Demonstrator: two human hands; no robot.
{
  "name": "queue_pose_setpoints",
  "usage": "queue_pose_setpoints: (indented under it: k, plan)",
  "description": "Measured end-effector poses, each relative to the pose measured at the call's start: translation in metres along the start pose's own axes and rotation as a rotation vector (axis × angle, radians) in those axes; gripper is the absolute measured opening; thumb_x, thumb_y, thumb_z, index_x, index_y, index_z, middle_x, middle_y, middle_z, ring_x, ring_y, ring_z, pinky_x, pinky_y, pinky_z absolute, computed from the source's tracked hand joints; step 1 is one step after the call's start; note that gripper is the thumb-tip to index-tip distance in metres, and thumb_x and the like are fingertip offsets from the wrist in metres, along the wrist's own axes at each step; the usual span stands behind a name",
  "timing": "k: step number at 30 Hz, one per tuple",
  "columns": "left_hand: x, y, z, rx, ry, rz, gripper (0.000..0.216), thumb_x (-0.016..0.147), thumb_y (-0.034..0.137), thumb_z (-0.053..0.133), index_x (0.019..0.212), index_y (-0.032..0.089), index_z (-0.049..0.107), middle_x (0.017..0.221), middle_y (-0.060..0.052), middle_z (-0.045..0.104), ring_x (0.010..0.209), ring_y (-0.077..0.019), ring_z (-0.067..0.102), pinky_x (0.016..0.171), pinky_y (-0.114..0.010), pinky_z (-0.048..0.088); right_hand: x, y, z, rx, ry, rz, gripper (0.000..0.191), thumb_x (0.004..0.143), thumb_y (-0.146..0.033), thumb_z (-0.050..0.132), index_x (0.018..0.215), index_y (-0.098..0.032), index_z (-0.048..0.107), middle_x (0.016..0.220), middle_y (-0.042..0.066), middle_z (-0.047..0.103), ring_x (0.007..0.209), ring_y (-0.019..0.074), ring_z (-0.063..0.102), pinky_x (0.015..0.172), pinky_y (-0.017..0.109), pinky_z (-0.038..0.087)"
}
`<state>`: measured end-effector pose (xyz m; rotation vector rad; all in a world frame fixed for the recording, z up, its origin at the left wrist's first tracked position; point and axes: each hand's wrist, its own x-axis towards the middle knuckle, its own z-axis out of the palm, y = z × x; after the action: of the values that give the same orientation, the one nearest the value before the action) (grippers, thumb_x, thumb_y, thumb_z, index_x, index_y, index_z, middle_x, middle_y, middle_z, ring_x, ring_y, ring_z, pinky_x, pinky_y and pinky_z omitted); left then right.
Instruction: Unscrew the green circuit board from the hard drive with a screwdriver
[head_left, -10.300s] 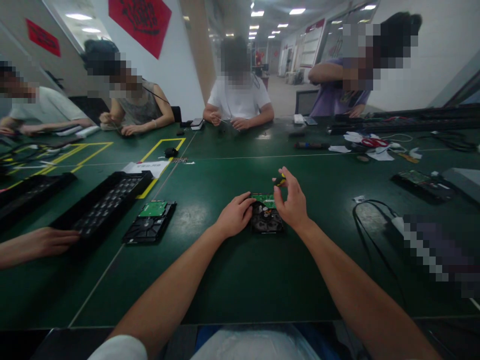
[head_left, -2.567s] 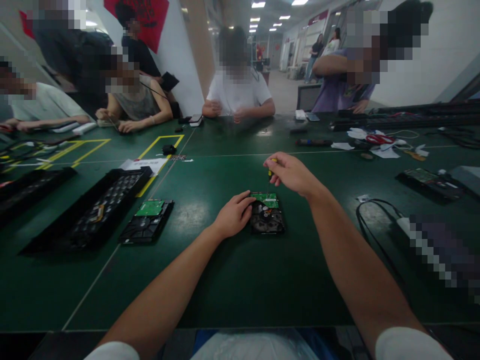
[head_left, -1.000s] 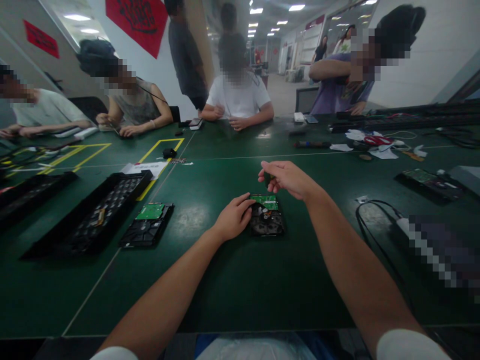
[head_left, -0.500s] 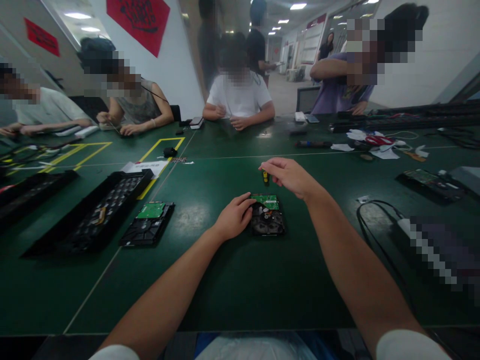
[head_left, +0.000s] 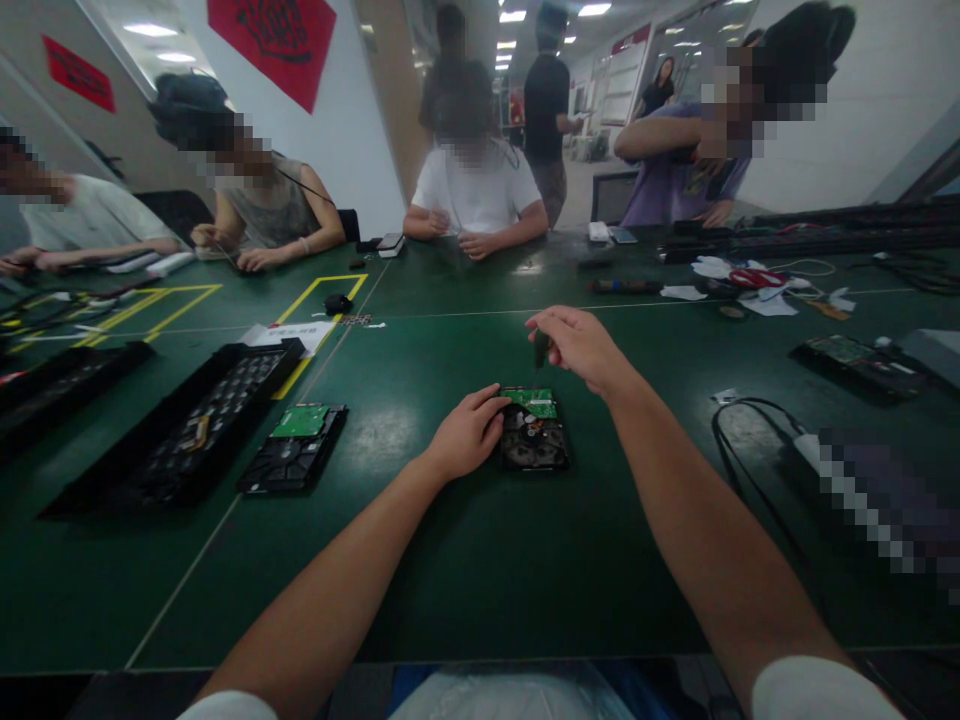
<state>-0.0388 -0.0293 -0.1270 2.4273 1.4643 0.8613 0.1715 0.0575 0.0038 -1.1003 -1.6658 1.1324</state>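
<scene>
A hard drive [head_left: 534, 447] lies flat on the green table in front of me, its green circuit board [head_left: 541, 402] facing up at the far end. My left hand [head_left: 469, 432] holds the drive by its left side, with fingertips over the board's left corner. Above the board, my right hand [head_left: 576, 345] pinches the small handle of a screwdriver [head_left: 540, 350] that stands upright. Its thin shaft points down toward the board; whether the tip touches cannot be made out. A second hard drive [head_left: 292, 450] lies to the left, also board side up.
Long black trays [head_left: 247, 385] lie on the left. A dark pen-like tool [head_left: 626, 287] and a pile of papers and cables [head_left: 757, 285] are at the back right. Another drive [head_left: 859, 367] and a black cable [head_left: 716, 440] lie on the right. Several people sit across the table.
The screwdriver's handle now sits up in my right fingers, where before its yellow-and-black part hung below them. My right hand has shifted slightly. The left hand and drive stay put.
</scene>
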Motion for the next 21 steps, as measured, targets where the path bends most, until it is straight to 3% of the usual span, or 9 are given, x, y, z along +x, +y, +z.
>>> queue_pose_setpoints:
  k: [8,14,17,21]
  plan:
    - [-0.0003,0.0013,-0.0017,0.003,-0.005,-0.005,0.040,0.106,0.029,0.045,0.143,0.022,0.060,0.158,-0.013,0.051,0.144,-0.0286,0.051,0.120,-0.051,0.046,-0.0018,-0.0012,0.0009,0.134,-0.122,0.054,0.026,0.104,-0.033,0.056,0.087,-0.017,0.066,0.095,0.008,0.076,0.049,0.0061,0.054,0.037,0.019,0.036]
    - [-0.0003,0.0018,-0.0025,0.007,-0.009,0.000,0.041,0.106,0.028,0.045,0.144,0.020,0.060,0.158,-0.014,0.051,0.144,-0.0282,0.051,0.120,-0.049,0.045,-0.0038,-0.0022,-0.0008,0.238,-0.179,0.075,0.015,0.105,-0.030,0.056,0.098,-0.019,0.063,0.091,0.005,0.074,0.054,0.0072,0.059,0.044,0.017,0.045]
    - [-0.0001,0.0008,-0.0016,0.004,-0.008,0.001,0.041,0.106,0.028,0.045,0.143,0.020,0.060,0.158,-0.014,0.051,0.144,-0.0281,0.051,0.121,-0.049,0.045,-0.0051,-0.0028,-0.0011,0.240,-0.212,0.054,0.014,0.106,-0.027,0.054,0.108,-0.020,0.066,0.083,0.001,0.068,0.055,0.0077,0.060,0.046,0.018,0.045]
    - [0.0001,-0.0005,0.0000,0.003,-0.001,0.000,0.041,0.106,0.028,0.045,0.143,0.020,0.060,0.158,-0.014,0.051,0.144,-0.0284,0.051,0.120,-0.050,0.045,-0.0045,-0.0020,-0.0044,0.152,-0.216,0.033,0.014,0.103,-0.030,0.060,0.100,-0.019,0.069,0.069,-0.002,0.059,0.053,0.0085,0.054,0.044,0.019,0.038]
